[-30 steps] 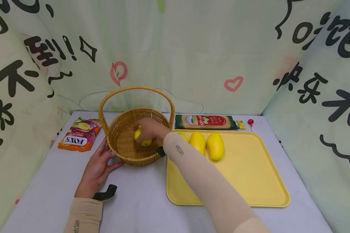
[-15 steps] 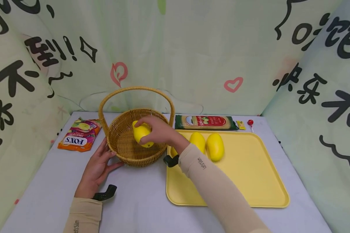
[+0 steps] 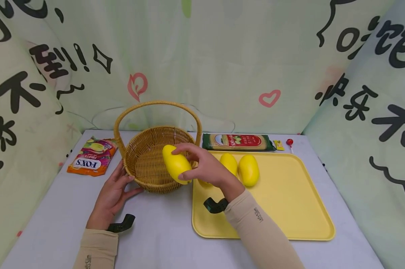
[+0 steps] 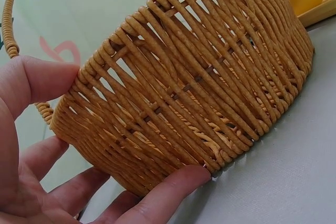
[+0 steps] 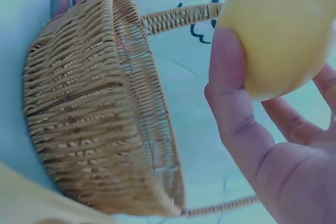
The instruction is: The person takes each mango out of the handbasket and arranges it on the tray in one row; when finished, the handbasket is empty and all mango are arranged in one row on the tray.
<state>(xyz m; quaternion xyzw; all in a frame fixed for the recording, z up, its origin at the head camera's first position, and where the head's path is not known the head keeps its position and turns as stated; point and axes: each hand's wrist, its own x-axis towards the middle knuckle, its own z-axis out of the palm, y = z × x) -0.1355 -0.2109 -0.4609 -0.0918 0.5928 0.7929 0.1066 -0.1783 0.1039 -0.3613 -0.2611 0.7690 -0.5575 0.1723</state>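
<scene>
My right hand holds a yellow mango over the right front rim of a wicker basket. In the right wrist view the mango shows a green stem spot, with thumb and fingers around it. My left hand grips the basket's left front side; in the left wrist view one digit bends onto the rim and the others lie against the wall and near the base. More yellow mangoes, including one at the right, lie on a yellow tray; one is mostly hidden behind my right hand.
An orange and purple FOX'S candy bag lies left of the basket. Behind the tray are a green-ended pasta pack, a small yellow packet and a red lollipop. The basket's tall handle arches above it.
My right hand has lifted the mango up from inside the basket and drawn it right and toward me, to the rim. The left hand and basket have stayed in place.
</scene>
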